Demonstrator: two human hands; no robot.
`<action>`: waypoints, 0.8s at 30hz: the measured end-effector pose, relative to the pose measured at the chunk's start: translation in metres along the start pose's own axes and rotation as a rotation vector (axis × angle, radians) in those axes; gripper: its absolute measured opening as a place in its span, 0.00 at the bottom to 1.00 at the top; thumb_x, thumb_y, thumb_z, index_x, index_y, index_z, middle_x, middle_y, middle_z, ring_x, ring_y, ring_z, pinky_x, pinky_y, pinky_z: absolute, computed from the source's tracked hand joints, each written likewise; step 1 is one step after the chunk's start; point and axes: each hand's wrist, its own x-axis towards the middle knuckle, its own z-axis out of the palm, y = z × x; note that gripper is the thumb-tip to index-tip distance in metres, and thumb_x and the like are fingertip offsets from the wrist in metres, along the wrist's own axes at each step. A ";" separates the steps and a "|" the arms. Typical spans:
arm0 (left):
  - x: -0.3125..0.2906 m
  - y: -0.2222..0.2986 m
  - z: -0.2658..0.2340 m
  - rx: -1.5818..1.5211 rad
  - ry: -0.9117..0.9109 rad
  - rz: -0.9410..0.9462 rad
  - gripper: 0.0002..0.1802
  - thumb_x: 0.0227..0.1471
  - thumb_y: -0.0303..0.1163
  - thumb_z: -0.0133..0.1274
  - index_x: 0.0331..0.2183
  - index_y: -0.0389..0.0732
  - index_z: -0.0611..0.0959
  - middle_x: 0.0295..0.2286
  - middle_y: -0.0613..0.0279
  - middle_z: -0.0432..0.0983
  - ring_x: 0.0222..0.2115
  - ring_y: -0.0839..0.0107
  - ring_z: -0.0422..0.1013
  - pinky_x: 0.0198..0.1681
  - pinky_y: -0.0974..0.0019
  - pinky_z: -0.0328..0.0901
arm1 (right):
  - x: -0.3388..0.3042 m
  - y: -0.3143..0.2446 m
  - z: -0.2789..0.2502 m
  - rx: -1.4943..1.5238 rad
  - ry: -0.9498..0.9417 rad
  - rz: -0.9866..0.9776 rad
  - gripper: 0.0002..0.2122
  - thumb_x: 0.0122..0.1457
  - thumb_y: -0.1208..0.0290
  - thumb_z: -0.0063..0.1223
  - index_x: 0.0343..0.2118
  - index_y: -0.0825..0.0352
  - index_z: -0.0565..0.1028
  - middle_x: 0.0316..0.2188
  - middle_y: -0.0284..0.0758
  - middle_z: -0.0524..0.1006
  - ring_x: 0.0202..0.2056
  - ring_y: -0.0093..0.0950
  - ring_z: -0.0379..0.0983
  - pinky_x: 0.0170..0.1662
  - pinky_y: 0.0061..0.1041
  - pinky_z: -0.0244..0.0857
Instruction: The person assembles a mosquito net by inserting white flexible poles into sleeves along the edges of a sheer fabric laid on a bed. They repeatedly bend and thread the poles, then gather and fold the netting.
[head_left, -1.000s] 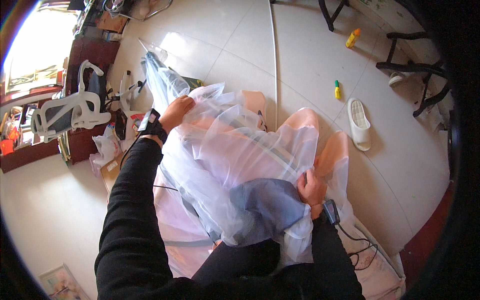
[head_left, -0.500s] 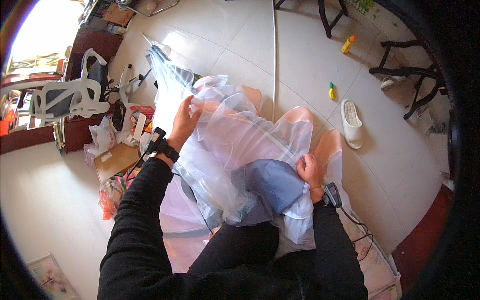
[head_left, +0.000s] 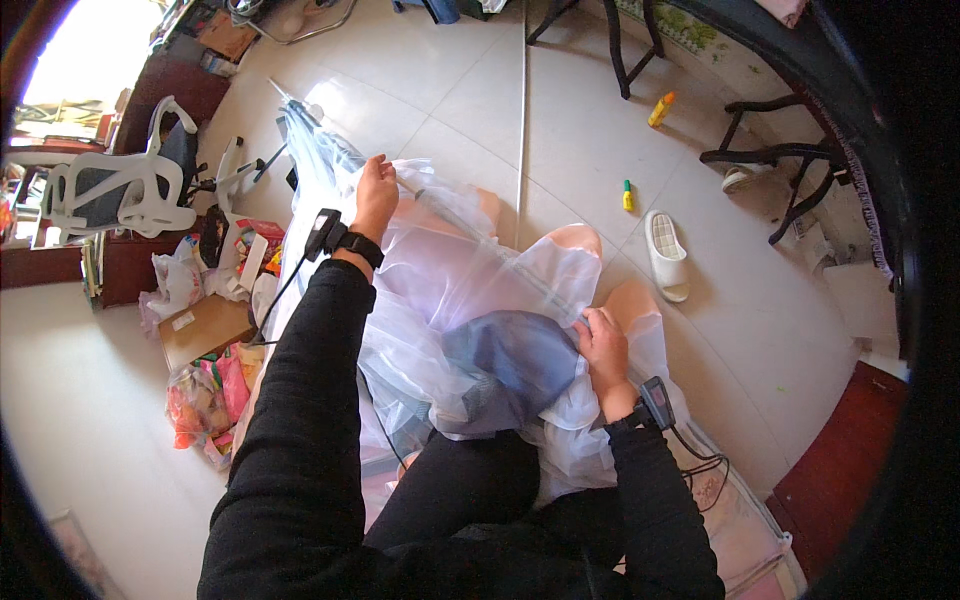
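White sheer netting (head_left: pixel 405 345) lies heaped over my lap and the pink bedding beneath, with a grey-blue cloth panel (head_left: pixel 515 365) bunched in its middle. A thin pale rod (head_left: pixel 470 230) runs slantwise through the netting between my hands. My left hand (head_left: pixel 374 195) is closed at the rod's far left end, on netting and apparently the rod; its fingertips are partly turned away. My right hand (head_left: pixel 603 350) is closed around the near right end of the rod and the netting about it. Beyond my left hand the netting narrows to a gathered bundle with a pointed tip (head_left: pixel 283 92).
A white slipper (head_left: pixel 666 255), a small yellow-green bottle (head_left: pixel 628 195) and a yellow bottle (head_left: pixel 661 108) are on the tiled floor. Black-legged stools (head_left: pixel 775 155) stand far right. At left are a white office chair (head_left: pixel 125 190), a cardboard box (head_left: pixel 205 330) and plastic bags (head_left: pixel 205 400).
My left hand has moved farther away and to the right along the netting. The rod shows more plainly between my hands. My right hand keeps its hold; the view has shifted right.
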 end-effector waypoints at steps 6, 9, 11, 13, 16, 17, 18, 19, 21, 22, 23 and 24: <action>-0.005 -0.024 -0.015 0.781 -0.131 0.307 0.12 0.45 0.38 0.48 0.24 0.40 0.80 0.25 0.52 0.76 0.30 0.53 0.72 0.30 0.58 0.63 | 0.001 0.017 0.009 0.029 0.003 -0.004 0.09 0.51 0.73 0.52 0.36 0.67 0.72 0.32 0.41 0.71 0.36 0.42 0.68 0.39 0.36 0.63; -0.001 -0.024 -0.015 0.791 -0.199 0.177 0.08 0.48 0.33 0.48 0.28 0.42 0.80 0.27 0.60 0.79 0.33 0.60 0.73 0.38 0.59 0.64 | 0.002 0.021 0.011 0.024 0.015 -0.017 0.09 0.51 0.74 0.53 0.35 0.68 0.73 0.32 0.41 0.72 0.37 0.42 0.69 0.39 0.35 0.63; 0.002 -0.022 -0.015 0.381 0.052 0.122 0.07 0.49 0.31 0.47 0.29 0.41 0.79 0.25 0.63 0.78 0.31 0.66 0.73 0.36 0.64 0.63 | 0.002 0.022 0.012 0.075 -0.013 -0.011 0.09 0.50 0.75 0.53 0.35 0.68 0.73 0.31 0.42 0.72 0.36 0.42 0.69 0.39 0.35 0.63; 0.009 -0.014 -0.017 -0.131 0.107 -0.037 0.05 0.51 0.28 0.47 0.30 0.38 0.77 0.23 0.66 0.76 0.28 0.74 0.71 0.34 0.71 0.61 | 0.002 0.023 0.013 0.119 -0.038 0.016 0.09 0.50 0.75 0.53 0.35 0.68 0.74 0.30 0.42 0.72 0.35 0.42 0.70 0.38 0.35 0.63; 0.020 0.008 -0.028 -0.520 0.189 0.078 0.02 0.51 0.22 0.47 0.30 0.35 0.75 0.22 0.62 0.74 0.25 0.73 0.70 0.30 0.74 0.62 | 0.001 0.026 0.014 0.151 -0.049 0.043 0.08 0.49 0.76 0.54 0.34 0.69 0.74 0.29 0.42 0.73 0.33 0.41 0.70 0.36 0.33 0.64; 0.026 0.019 -0.034 -0.573 0.229 0.106 0.02 0.52 0.22 0.47 0.31 0.36 0.75 0.23 0.62 0.74 0.25 0.73 0.70 0.30 0.74 0.62 | 0.000 0.028 0.014 0.135 -0.039 0.028 0.08 0.49 0.76 0.54 0.33 0.70 0.74 0.28 0.42 0.73 0.32 0.40 0.71 0.35 0.32 0.64; 0.032 0.030 -0.040 -0.635 0.278 0.064 0.02 0.52 0.22 0.47 0.31 0.36 0.74 0.23 0.62 0.73 0.24 0.73 0.70 0.30 0.74 0.62 | 0.000 0.029 0.015 0.119 -0.025 0.007 0.08 0.49 0.76 0.55 0.33 0.70 0.74 0.28 0.42 0.74 0.32 0.39 0.71 0.34 0.30 0.64; 0.035 0.042 -0.046 -0.644 0.319 0.054 0.01 0.52 0.23 0.48 0.30 0.36 0.74 0.23 0.62 0.72 0.24 0.73 0.70 0.30 0.73 0.63 | -0.001 0.030 0.015 0.158 -0.031 0.049 0.08 0.49 0.75 0.55 0.33 0.70 0.74 0.27 0.42 0.74 0.31 0.39 0.71 0.33 0.29 0.64; 0.028 0.059 -0.049 -0.727 0.181 0.209 0.01 0.52 0.21 0.48 0.29 0.35 0.74 0.24 0.62 0.73 0.26 0.73 0.70 0.33 0.74 0.63 | -0.001 0.031 0.016 0.238 -0.026 0.135 0.07 0.50 0.74 0.55 0.32 0.70 0.75 0.25 0.42 0.74 0.29 0.38 0.71 0.32 0.28 0.64; 0.017 0.063 -0.046 -0.726 0.062 0.318 0.01 0.51 0.21 0.47 0.30 0.34 0.74 0.24 0.62 0.73 0.27 0.73 0.70 0.35 0.74 0.64 | 0.000 0.030 0.017 0.264 -0.025 0.179 0.06 0.50 0.74 0.54 0.30 0.70 0.74 0.25 0.42 0.74 0.28 0.38 0.71 0.31 0.29 0.64; 0.003 0.065 -0.044 -0.564 -0.062 0.304 0.03 0.51 0.20 0.46 0.30 0.33 0.75 0.26 0.62 0.74 0.28 0.72 0.70 0.36 0.72 0.64 | 0.002 0.030 0.018 0.294 -0.017 0.236 0.06 0.51 0.73 0.53 0.29 0.70 0.74 0.24 0.42 0.74 0.27 0.39 0.71 0.31 0.29 0.63; -0.013 0.065 -0.038 -0.398 -0.109 0.337 0.04 0.51 0.21 0.47 0.31 0.33 0.76 0.26 0.61 0.75 0.29 0.71 0.71 0.36 0.70 0.65 | 0.004 0.028 0.019 0.323 -0.010 0.293 0.05 0.52 0.73 0.53 0.28 0.70 0.74 0.24 0.42 0.74 0.27 0.39 0.71 0.30 0.30 0.63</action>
